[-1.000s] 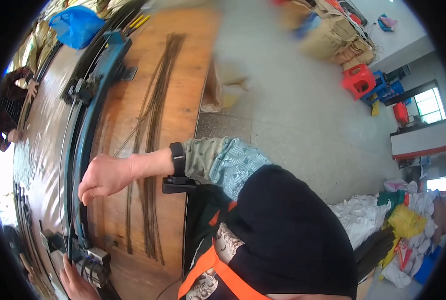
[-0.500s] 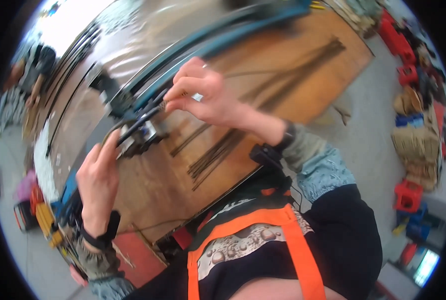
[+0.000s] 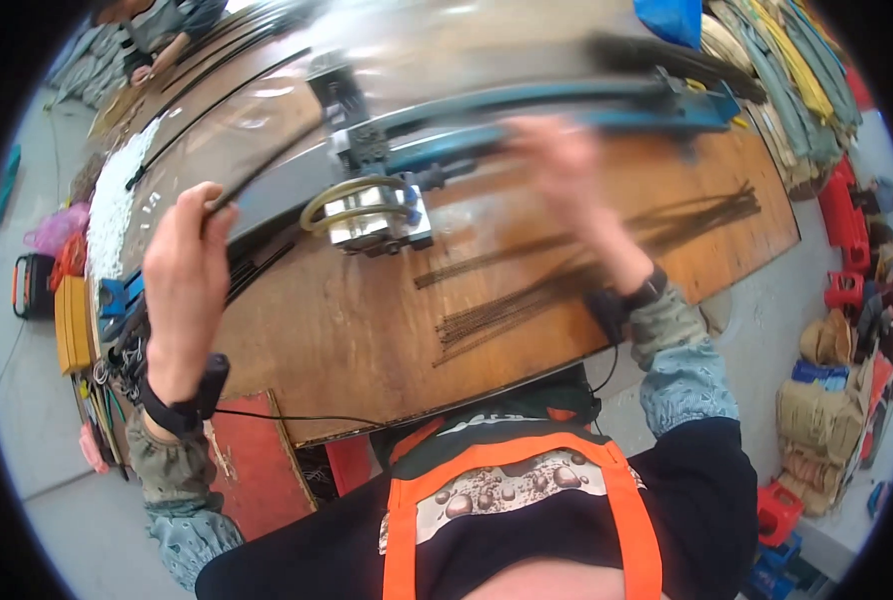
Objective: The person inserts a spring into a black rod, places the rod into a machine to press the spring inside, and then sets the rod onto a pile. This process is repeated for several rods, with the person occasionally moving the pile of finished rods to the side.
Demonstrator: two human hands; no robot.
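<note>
My left hand (image 3: 189,255) is closed on a thin dark rod (image 3: 267,168), which slants up and right toward the machine. A metal block with a looped yellowish hose (image 3: 367,215) is to the right of that hand, joined to a long blue rail (image 3: 467,140). My right hand (image 3: 562,165) is raised over the near side of the rail. Motion smears its fingers, so whether they hold anything is hidden. Below it, a bundle of thin dark rods (image 3: 527,300) lies on the wooden table (image 3: 327,350).
Several long dark strips (image 3: 232,45) lie at the far left, near another person's hand (image 3: 145,72). White scraps (image 3: 117,200) line the left edge. Folded garments (image 3: 787,70) are piled at the far right. A black cable (image 3: 297,415) runs from my left wrist.
My hands, close together at the metal block before, have moved apart. The right went right along the rail; the left stays left with the rod. The view has turned and shifted.
</note>
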